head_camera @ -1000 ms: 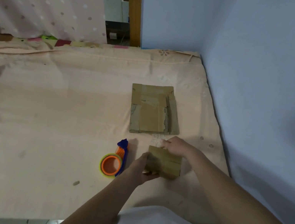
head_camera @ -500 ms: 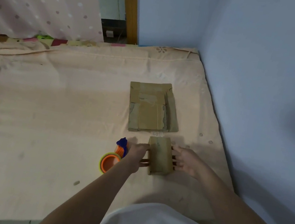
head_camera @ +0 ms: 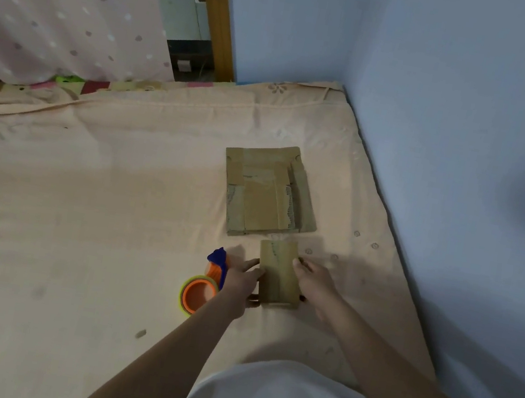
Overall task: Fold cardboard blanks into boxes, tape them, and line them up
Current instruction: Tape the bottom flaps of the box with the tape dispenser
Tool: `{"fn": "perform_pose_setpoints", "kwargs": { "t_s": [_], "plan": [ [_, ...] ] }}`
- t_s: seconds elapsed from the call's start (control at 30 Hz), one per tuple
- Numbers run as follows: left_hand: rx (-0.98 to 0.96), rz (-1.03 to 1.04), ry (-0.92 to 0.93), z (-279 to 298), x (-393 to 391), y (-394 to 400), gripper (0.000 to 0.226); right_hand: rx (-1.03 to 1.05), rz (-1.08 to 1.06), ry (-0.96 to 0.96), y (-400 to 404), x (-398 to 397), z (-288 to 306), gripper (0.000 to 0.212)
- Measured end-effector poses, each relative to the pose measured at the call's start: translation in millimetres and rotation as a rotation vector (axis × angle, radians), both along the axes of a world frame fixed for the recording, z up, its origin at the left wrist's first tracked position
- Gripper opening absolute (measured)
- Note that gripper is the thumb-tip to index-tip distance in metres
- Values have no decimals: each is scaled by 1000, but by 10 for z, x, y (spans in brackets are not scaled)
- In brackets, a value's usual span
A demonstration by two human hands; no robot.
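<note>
I see a peach sheet (head_camera: 91,239) over the mattress, meeting a blue wall (head_camera: 457,127) on the right. Far left hangs a pink dotted curtain (head_camera: 61,2), with a wooden post (head_camera: 218,10) beside it.
</note>
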State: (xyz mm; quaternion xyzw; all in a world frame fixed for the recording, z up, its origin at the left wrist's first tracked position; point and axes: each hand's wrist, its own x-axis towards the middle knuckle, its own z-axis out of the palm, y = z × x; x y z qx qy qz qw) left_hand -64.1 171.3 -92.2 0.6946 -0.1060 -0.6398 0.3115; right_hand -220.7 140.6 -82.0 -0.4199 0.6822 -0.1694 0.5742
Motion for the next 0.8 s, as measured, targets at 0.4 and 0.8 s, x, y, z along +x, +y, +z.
{"fn": "perform_pose_setpoints", "kwargs": {
  "t_s": [0.4,0.8],
  "plan": [
    [-40,-128,-111,-28,9,1,33,-117,211,251,89,59,-183,71],
    [99,-577,-882,-94,574,314,30,-136,195,269,79,17,-240,49]
  ]
}}
